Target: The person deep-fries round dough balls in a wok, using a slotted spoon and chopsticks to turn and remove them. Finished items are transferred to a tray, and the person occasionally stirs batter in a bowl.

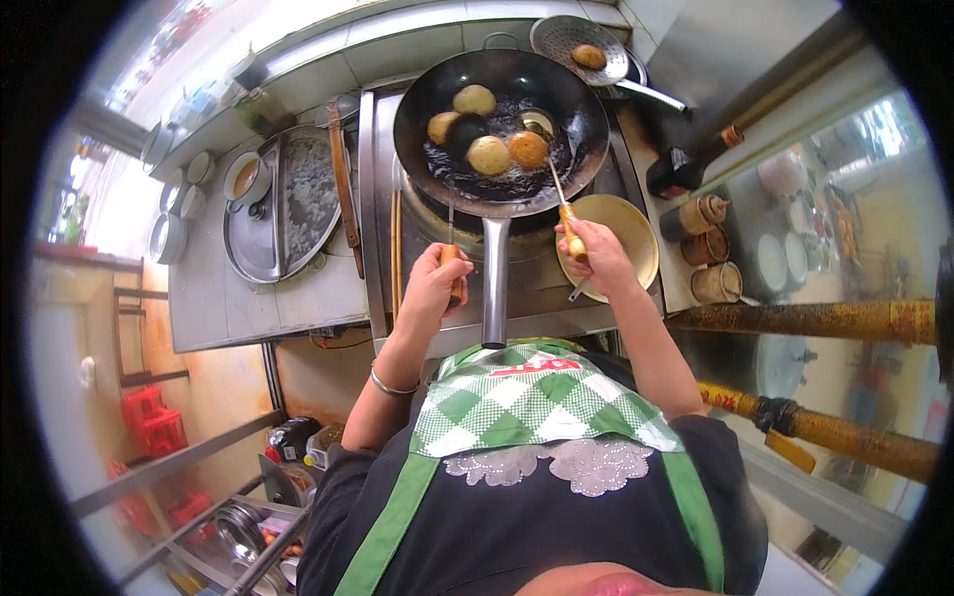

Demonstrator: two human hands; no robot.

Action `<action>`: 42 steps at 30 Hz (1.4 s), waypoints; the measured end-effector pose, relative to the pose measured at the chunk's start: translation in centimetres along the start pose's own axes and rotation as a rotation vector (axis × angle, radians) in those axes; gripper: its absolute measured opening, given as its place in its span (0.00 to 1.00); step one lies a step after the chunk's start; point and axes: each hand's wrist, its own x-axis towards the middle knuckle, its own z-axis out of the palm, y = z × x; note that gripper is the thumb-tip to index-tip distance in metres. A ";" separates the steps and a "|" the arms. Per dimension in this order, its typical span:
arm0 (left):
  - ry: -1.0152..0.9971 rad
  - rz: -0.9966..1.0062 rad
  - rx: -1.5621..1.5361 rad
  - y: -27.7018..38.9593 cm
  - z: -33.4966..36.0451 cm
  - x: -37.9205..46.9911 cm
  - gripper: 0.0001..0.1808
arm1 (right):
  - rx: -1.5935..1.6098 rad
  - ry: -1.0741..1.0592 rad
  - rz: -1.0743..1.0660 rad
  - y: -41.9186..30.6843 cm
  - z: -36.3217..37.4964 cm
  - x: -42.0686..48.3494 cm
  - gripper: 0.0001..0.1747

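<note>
A dark wok (417,167) of hot oil sits on the stove, its metal handle (495,290) pointing toward me. Pale round fried cakes (489,155) float in it beside a browner cake (528,150). My left hand (432,289) grips a wooden-handled tool (449,255) whose thin shaft runs into the wok; a dark round shape lies beyond, but its link to the shaft is unclear. In my right hand (602,257) is another wooden-handled metal tool (557,182), its tip at the browner cake. A shallow round metal mould (538,123) is partly submerged behind that cake.
A perforated skimmer (555,41) holding one brown cake rests behind the wok at right. A cream basin (645,249) sits under my right forearm. Sauce containers (697,216) line the right counter; at left are a steel tray (238,249) and a cup of batter-coloured liquid (246,179).
</note>
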 end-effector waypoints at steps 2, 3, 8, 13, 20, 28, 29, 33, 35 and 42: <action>0.059 0.116 0.129 0.0 -0.2 -0.4 0.08 | -0.007 -0.033 0.009 1.2 0.9 -0.1 0.17; 0.086 0.166 0.196 0.2 -0.4 -0.6 0.08 | -0.016 -0.032 0.034 1.8 1.4 -0.1 0.17; -0.019 0.176 0.257 2.0 -2.5 -2.4 0.09 | -0.150 0.086 -0.092 3.8 2.9 -1.4 0.18; -0.204 0.011 0.090 3.9 -4.5 -3.7 0.10 | -1.148 0.572 -0.377 6.7 2.3 -4.9 0.17; -0.148 -0.015 0.181 4.1 -5.6 -3.3 0.09 | -1.229 0.638 -0.375 10.6 -0.9 -5.5 0.15; -0.102 0.141 0.205 2.5 -3.4 -4.9 0.08 | -0.703 0.914 -0.237 5.8 -9.0 -4.4 0.17; -0.104 0.128 0.177 2.4 -3.1 -5.2 0.08 | -0.918 0.862 -0.472 5.8 -9.4 -3.8 0.16; -0.123 0.087 0.133 1.9 -2.1 -6.6 0.09 | -1.451 0.536 -0.742 6.9 -8.7 -3.9 0.13; -0.126 0.086 0.144 1.6 -1.7 -7.1 0.08 | -1.452 0.373 -0.696 6.9 -8.4 -5.8 0.13; 0.031 0.186 0.218 -0.4 -0.7 -7.8 0.08 | -1.499 0.490 -0.491 4.4 -9.3 -10.0 0.11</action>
